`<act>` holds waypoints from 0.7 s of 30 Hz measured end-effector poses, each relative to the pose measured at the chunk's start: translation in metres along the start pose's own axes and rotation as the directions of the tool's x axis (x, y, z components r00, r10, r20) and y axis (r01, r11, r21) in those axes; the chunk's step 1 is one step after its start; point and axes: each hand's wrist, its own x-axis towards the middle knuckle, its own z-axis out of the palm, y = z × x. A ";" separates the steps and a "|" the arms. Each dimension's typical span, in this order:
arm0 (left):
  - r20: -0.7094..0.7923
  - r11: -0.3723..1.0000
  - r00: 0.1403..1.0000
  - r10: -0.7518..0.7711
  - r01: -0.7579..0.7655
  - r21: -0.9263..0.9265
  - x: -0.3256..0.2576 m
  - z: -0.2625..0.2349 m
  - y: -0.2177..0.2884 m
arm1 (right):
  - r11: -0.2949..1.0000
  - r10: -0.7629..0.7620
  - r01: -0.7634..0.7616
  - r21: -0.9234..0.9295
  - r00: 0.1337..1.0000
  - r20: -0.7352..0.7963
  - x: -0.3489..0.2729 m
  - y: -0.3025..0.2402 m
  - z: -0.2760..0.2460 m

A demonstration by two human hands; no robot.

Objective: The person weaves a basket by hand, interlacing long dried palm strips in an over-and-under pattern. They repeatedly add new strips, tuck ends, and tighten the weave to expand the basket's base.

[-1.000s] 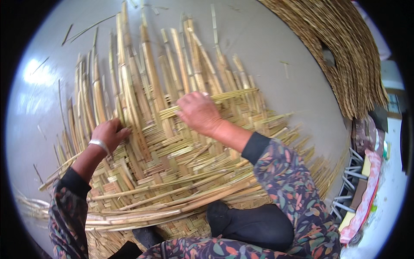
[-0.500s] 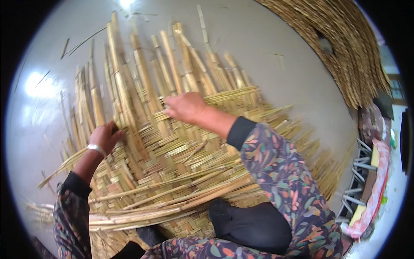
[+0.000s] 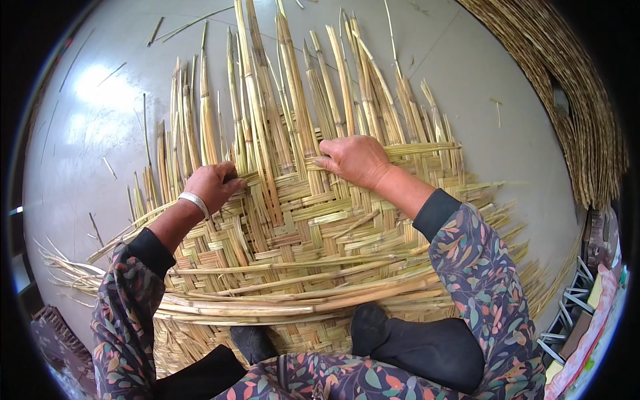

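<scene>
A half-woven mat of flat yellow reed strips lies on the grey floor, its loose upright strips fanning away from me. My left hand, a silver bangle on its wrist, is closed around strips at the mat's left weaving edge. My right hand presses palm-down on the top crosswise strip, fingers curled over the strip ends. My feet in black socks rest on the mat's near edge.
A large finished woven mat curves along the upper right. Loose reed scraps lie scattered on the shiny floor. A bundle of long strips lies crosswise near my feet. Metal frames and coloured cloth stand at the right edge.
Both hands have shifted left along the weaving edge. The right hand moved from the mat's right part toward its centre, and the view has tilted closer to the upright strips.
</scene>
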 end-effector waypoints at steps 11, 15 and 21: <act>-0.092 0.848 0.942 0.322 -0.244 0.470 -0.001 -0.009 0.035 | 0.996 0.070 -0.079 0.045 0.981 0.180 -0.002 0.007 -0.019; -0.063 0.947 0.950 0.304 -0.294 0.132 0.013 0.008 0.098 | 0.985 0.137 -0.163 0.062 0.943 0.304 -0.014 0.018 -0.041; 0.052 0.954 0.957 0.284 -0.277 -0.119 0.043 0.037 0.149 | 0.969 0.156 -0.188 0.158 0.969 0.192 -0.037 0.019 -0.042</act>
